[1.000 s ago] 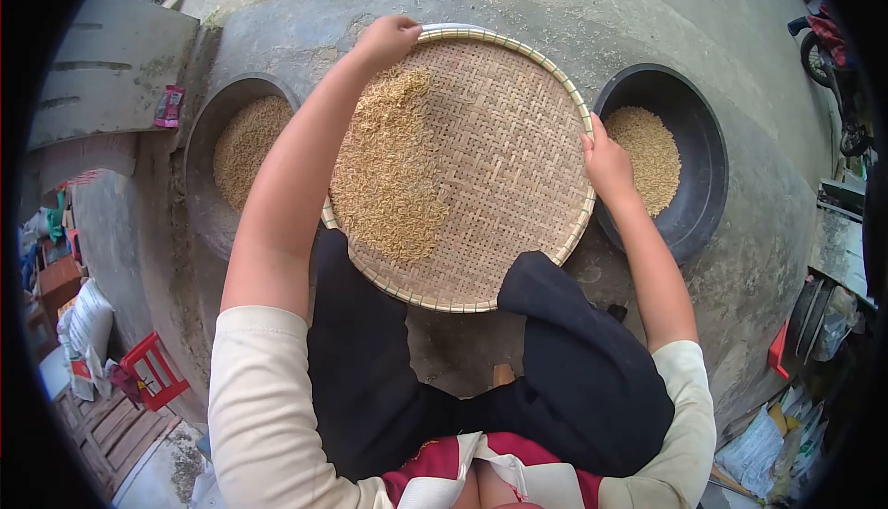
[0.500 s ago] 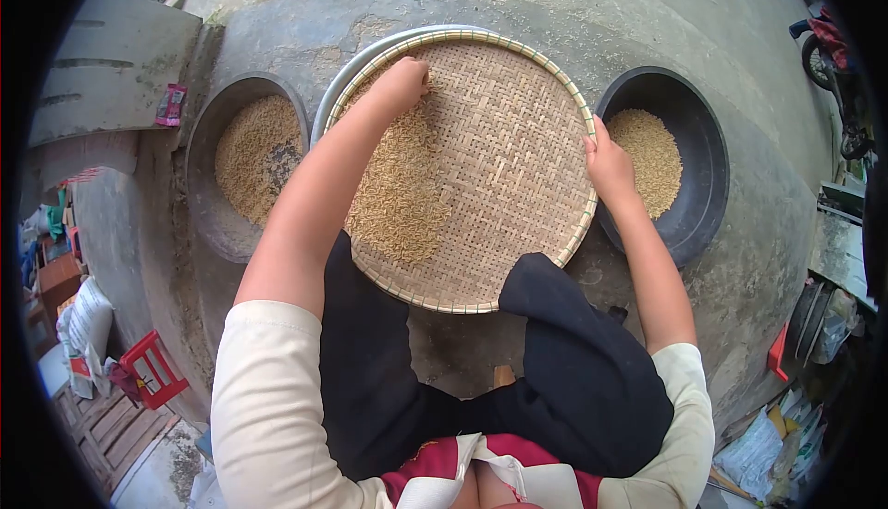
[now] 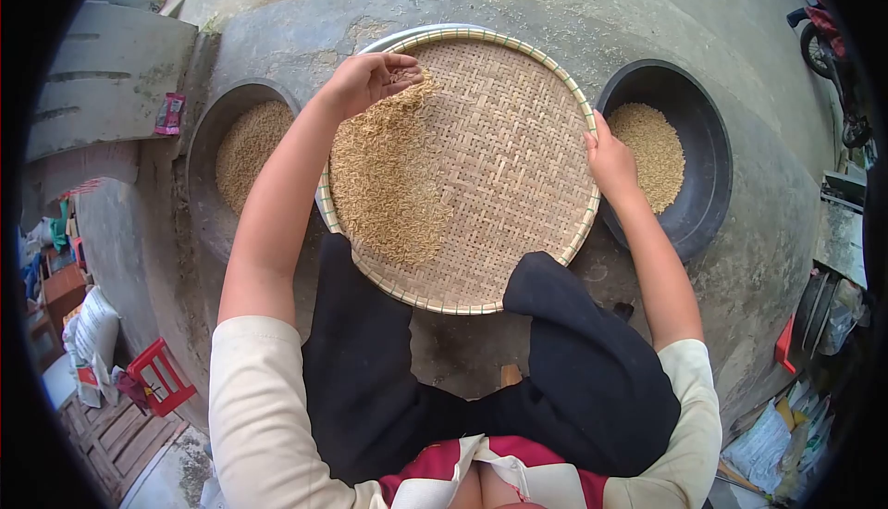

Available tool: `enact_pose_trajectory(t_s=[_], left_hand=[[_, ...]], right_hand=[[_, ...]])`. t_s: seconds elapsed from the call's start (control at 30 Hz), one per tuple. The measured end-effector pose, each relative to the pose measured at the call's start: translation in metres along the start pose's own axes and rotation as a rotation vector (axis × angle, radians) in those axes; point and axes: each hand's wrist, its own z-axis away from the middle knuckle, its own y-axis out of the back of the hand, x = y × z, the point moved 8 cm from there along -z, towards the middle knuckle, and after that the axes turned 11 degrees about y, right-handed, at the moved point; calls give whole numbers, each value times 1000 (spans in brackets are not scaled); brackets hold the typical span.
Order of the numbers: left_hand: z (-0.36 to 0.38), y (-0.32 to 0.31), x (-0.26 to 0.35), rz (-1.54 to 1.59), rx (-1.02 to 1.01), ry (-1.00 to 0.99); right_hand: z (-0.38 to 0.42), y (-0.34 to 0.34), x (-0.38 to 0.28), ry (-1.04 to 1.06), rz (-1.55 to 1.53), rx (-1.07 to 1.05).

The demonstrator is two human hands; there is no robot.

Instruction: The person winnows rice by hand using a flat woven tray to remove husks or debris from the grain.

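A round woven bamboo winnowing tray point(image 3: 518, 148) lies across my knees, its far side over a pale metal basin point(image 3: 435, 30) that is mostly hidden. Unhusked rice grains point(image 3: 384, 185) cover the left part of the tray. Over the upper left of this grain is my left hand point(image 3: 365, 83), palm turned partly up and fingers stretched out, with grains close beside the fingertips. My right hand point(image 3: 610, 159) grips the tray's right rim, thumb on top.
To the left stands a grey tub point(image 3: 205, 153) with grain in it, partly behind my left arm. A black tub point(image 3: 708, 153) holding paler grain sits at the right. Concrete floor surrounds them. A red plastic stool point(image 3: 162, 377) and sacks are at lower left.
My left hand has gone from a closed fist to stretched fingers and shifted left. Grain has spread at the tray's upper left. My right hand keeps its grip on the rim.
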Motion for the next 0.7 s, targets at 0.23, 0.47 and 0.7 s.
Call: enact_pose_trajectory(t_s=[0.23,0.47,0.7], left_hand=[[-7,-13,-4,54,-76,11],[16,-176,26,86,-628,-68],[4,-40,59,-296,196,-86]], right_hand=[[-1,0,0,3,6,-11],[-1,-1,0,5,-1,-13],[0,1,4,-24,-24,-10]])
